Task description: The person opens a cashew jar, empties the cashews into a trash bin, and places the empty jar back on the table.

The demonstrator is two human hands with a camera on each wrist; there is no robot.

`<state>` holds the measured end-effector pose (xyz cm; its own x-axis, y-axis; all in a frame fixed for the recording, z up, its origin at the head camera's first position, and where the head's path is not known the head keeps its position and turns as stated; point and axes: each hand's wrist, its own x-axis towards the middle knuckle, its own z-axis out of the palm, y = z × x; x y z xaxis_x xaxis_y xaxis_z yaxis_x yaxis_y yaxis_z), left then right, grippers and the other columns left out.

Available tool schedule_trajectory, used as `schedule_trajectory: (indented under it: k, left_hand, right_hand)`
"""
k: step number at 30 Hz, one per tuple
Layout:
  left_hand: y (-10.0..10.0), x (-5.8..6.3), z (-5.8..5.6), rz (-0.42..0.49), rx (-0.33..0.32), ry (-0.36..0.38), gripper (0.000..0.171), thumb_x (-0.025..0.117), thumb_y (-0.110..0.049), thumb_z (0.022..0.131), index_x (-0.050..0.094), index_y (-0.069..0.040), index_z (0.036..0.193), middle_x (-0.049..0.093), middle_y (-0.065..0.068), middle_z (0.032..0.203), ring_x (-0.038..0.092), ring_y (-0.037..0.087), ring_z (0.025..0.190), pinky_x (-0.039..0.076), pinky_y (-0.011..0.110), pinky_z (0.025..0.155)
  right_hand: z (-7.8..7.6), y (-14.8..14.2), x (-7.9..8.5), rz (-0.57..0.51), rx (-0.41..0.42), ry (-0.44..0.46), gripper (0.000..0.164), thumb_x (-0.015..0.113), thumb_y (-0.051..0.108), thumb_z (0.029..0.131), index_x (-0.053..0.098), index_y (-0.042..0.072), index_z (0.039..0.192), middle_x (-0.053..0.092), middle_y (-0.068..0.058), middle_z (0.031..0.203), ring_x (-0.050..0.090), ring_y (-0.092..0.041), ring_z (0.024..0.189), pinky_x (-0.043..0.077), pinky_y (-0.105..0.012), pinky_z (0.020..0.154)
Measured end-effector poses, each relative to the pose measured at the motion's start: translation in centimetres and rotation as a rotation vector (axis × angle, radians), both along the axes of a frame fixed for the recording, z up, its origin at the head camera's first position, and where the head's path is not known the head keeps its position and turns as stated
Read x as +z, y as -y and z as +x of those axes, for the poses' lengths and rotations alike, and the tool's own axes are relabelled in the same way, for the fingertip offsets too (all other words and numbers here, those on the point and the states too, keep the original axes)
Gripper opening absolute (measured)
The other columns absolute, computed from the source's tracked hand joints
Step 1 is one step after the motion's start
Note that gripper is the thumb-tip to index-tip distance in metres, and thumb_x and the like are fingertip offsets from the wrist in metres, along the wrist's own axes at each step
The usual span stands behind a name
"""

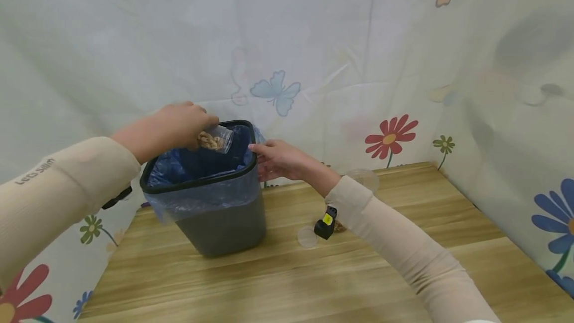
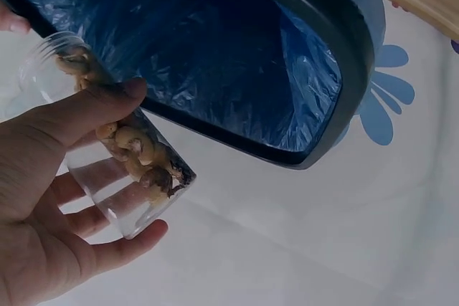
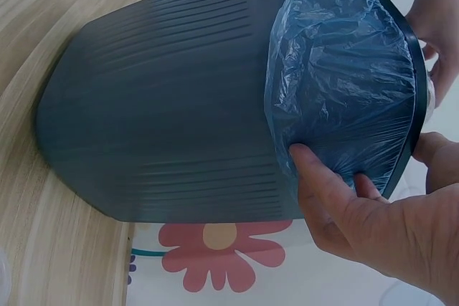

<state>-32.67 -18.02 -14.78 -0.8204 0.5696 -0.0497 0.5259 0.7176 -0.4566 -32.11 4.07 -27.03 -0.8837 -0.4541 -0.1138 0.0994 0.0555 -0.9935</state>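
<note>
My left hand (image 1: 186, 123) grips a clear plastic jar (image 2: 118, 206) tilted over the bin's opening. Inside lie pale brown, curved pieces like cashew nuts (image 2: 136, 145), with a darker bit at the jar's base. The jar's mouth has no lid on it and points toward the bin's right side in the head view. A grey trash bin (image 1: 224, 228) stands on the table, lined with a blue plastic bag (image 1: 211, 197) folded over its dark rim. My right hand (image 1: 282, 160) holds the bin's right side at the rim, thumb at the top edge and fingers against the bag outside.
A clear round disc like a lid (image 1: 307, 237) lies on the wooden table (image 1: 278, 288) right of the bin. Farther back is a larger clear round item (image 1: 365, 179), partly behind my right sleeve. Brown pieces (image 1: 340, 226) show beside the wrist camera (image 1: 326, 223). Patterned cloth (image 1: 323, 29) surrounds the table.
</note>
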Motion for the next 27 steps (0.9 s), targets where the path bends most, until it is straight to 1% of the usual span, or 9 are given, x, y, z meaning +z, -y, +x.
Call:
schedule_trajectory:
  k: [3, 8, 14, 20, 27]
  left_hand:
    - [-0.1, -0.2, 0.1, -0.004, 0.016, -0.002, 0.060, 0.090, -0.008, 0.074, 0.065, -0.010, 0.128, 0.067, 0.016, 0.112, 0.061, 0.043, 0.104, 0.053, 0.058, 0.083]
    - [-0.1, -0.1, 0.1, -0.013, 0.022, -0.009, 0.061, 0.091, -0.008, 0.074, 0.064, -0.010, 0.129, 0.066, 0.016, 0.114, 0.060, 0.043, 0.106, 0.053, 0.060, 0.081]
    - [0.5, -0.2, 0.2, -0.045, 0.028, -0.033, 0.061, 0.090, -0.009, 0.075, 0.064, -0.010, 0.130, 0.066, 0.017, 0.115, 0.059, 0.044, 0.105, 0.052, 0.062, 0.080]
    - [1.1, -0.3, 0.4, -0.058, 0.042, -0.039, 0.064, 0.088, -0.007, 0.077, 0.061, -0.010, 0.135, 0.064, 0.018, 0.118, 0.057, 0.044, 0.106, 0.052, 0.061, 0.077]
    - [1.2, -0.2, 0.4, -0.062, 0.027, -0.049, 0.066, 0.089, -0.005, 0.075, 0.061, -0.009, 0.135, 0.065, 0.019, 0.117, 0.059, 0.043, 0.105, 0.054, 0.057, 0.075]
  right_hand:
    - [0.0, 0.0, -0.1, 0.003, 0.005, 0.000, 0.055, 0.052, 0.034, 0.108, 0.036, 0.000, 0.147, 0.046, -0.025, 0.139, 0.061, -0.027, 0.091, 0.056, -0.047, 0.091]
    - [0.1, 0.0, -0.2, 0.010, 0.000, -0.006, 0.057, 0.051, 0.035, 0.108, 0.035, 0.001, 0.150, 0.045, -0.026, 0.141, 0.063, -0.028, 0.095, 0.056, -0.047, 0.091]
    - [0.2, 0.2, 0.0, 0.014, 0.013, -0.023, 0.058, 0.051, 0.036, 0.108, 0.035, 0.001, 0.151, 0.045, -0.026, 0.142, 0.062, -0.028, 0.096, 0.055, -0.048, 0.094]
    - [0.3, 0.4, 0.0, 0.017, 0.012, -0.034, 0.052, 0.050, 0.035, 0.108, 0.039, 0.000, 0.145, 0.048, -0.021, 0.131, 0.059, -0.027, 0.089, 0.054, -0.049, 0.095]
    - [0.4, 0.2, 0.1, 0.004, 0.008, -0.041, 0.045, 0.051, 0.034, 0.108, 0.044, -0.001, 0.136, 0.050, -0.018, 0.119, 0.058, -0.026, 0.084, 0.056, -0.048, 0.092]
